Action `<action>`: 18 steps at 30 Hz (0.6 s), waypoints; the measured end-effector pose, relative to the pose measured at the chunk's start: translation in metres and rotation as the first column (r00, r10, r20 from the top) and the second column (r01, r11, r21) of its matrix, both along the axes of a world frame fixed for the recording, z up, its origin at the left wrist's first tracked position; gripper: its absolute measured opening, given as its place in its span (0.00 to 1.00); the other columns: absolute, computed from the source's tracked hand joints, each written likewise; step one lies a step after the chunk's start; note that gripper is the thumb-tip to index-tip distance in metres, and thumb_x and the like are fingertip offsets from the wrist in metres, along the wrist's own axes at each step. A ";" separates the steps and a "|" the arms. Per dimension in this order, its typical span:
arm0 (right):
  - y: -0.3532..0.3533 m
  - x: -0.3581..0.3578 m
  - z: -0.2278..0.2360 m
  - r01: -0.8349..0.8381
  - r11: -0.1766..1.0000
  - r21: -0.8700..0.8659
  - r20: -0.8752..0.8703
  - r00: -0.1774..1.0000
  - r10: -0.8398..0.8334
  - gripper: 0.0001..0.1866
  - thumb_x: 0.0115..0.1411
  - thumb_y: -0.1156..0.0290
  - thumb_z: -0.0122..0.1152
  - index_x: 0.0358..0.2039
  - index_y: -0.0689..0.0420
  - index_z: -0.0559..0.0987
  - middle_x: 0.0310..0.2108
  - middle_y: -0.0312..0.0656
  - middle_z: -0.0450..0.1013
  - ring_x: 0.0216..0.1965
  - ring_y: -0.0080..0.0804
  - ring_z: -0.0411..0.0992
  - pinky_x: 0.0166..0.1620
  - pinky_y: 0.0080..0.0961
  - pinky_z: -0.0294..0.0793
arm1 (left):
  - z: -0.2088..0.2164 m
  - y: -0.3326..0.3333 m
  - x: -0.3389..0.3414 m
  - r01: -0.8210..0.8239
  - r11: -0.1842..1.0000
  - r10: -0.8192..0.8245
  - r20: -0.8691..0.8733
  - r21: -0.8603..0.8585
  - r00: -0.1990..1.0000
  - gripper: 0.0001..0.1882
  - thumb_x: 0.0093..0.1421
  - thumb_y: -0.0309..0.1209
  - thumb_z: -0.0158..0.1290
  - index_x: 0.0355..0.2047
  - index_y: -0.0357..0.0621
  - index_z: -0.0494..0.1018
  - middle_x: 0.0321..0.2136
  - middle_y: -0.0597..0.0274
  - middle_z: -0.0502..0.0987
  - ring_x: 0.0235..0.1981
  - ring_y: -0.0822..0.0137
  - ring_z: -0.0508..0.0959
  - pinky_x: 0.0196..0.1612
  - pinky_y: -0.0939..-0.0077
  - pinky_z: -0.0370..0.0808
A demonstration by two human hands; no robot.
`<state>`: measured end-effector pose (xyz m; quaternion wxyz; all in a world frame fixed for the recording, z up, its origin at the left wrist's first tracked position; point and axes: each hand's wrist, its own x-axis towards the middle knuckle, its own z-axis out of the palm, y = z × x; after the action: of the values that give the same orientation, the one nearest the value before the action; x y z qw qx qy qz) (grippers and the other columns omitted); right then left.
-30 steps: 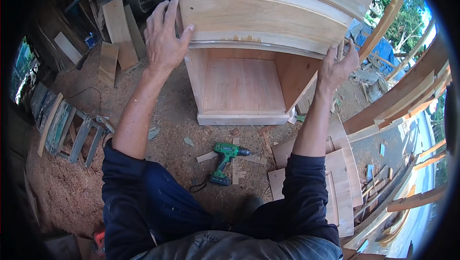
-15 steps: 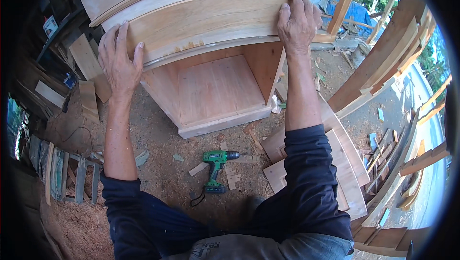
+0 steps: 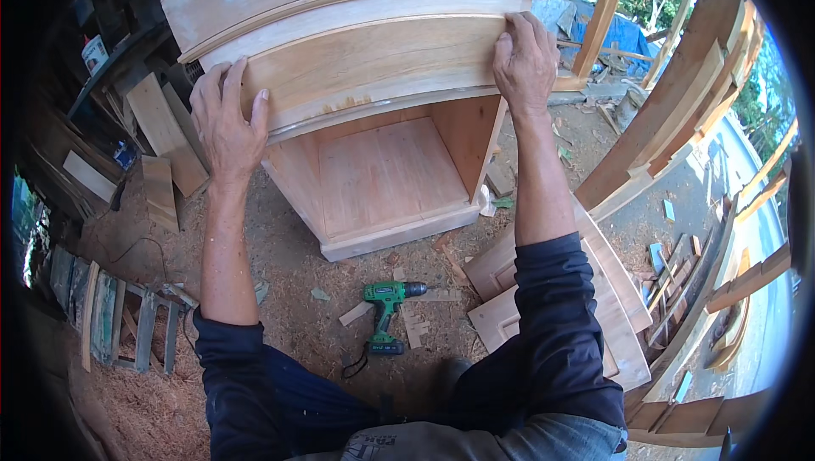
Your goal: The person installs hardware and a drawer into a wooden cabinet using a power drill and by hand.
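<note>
In front of me stands an unpainted wooden cabinet [image 3: 399, 244] with an uncovered lower compartment. A curved drawer front [image 3: 373, 66] spans its upper part, below a strip of moulding. My left hand [image 3: 227, 117] grips the panel's left end, fingers over the edge and thumb toward the face. At the right end, my right hand [image 3: 526, 62] is closed around the upper corner, fingers bent over the top and thumb on the face side. What lies behind the panel is hidden.
A green cordless drill [image 3: 386, 315] lies on the shaving-strewn floor near my feet. Panelled wooden doors [image 3: 509, 312] lie at my right, under my forearm. Boards [image 3: 165, 134] lean on the left, and a curved timber frame [image 3: 671, 113] rises on the right.
The cabinet and both hands appear slightly lower and, on the left, farther right in the picture; the whole view has shifted a little. Both hands keep their places on the drawer front.
</note>
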<state>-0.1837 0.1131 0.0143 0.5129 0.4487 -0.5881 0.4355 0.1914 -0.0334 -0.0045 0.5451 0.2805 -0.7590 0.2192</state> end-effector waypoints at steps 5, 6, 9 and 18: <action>0.008 0.000 0.001 -0.075 0.997 -0.025 0.073 0.994 0.077 0.22 0.57 0.75 0.55 0.53 0.52 0.77 0.52 0.43 0.74 0.53 0.47 0.71 0.57 0.40 0.71 | 0.001 0.000 0.001 0.012 1.000 -0.012 0.014 0.006 1.000 0.28 0.57 0.32 0.60 0.59 0.47 0.72 0.55 0.53 0.69 0.58 0.50 0.66 0.61 0.53 0.64; 0.008 -0.001 -0.002 -0.074 0.997 -0.009 0.060 0.995 0.075 0.23 0.56 0.76 0.54 0.54 0.52 0.77 0.52 0.44 0.74 0.54 0.48 0.71 0.58 0.39 0.71 | 0.002 0.000 0.003 0.013 1.000 -0.013 0.018 -0.001 1.000 0.28 0.57 0.32 0.60 0.59 0.47 0.72 0.55 0.53 0.70 0.58 0.50 0.66 0.61 0.53 0.64; 0.011 -0.008 -0.006 -0.065 0.997 0.028 0.039 0.997 0.064 0.25 0.54 0.78 0.53 0.54 0.51 0.76 0.54 0.44 0.73 0.54 0.48 0.71 0.58 0.39 0.71 | 0.000 -0.001 0.001 0.026 1.000 -0.026 0.024 -0.002 0.999 0.28 0.57 0.32 0.60 0.59 0.47 0.72 0.54 0.52 0.70 0.58 0.49 0.67 0.61 0.53 0.64; 0.018 -0.011 0.001 -0.007 0.998 0.055 0.002 1.000 0.006 0.29 0.51 0.80 0.51 0.55 0.47 0.77 0.54 0.41 0.74 0.51 0.47 0.73 0.56 0.39 0.73 | 0.001 0.003 0.004 0.026 1.000 -0.026 0.064 0.003 0.998 0.29 0.57 0.32 0.60 0.60 0.47 0.71 0.54 0.51 0.70 0.57 0.48 0.67 0.61 0.53 0.64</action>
<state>-0.1951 0.1308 0.0154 0.4984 0.4641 -0.5989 0.4213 0.1950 -0.0307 -0.0033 0.5228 0.2640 -0.7801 0.2200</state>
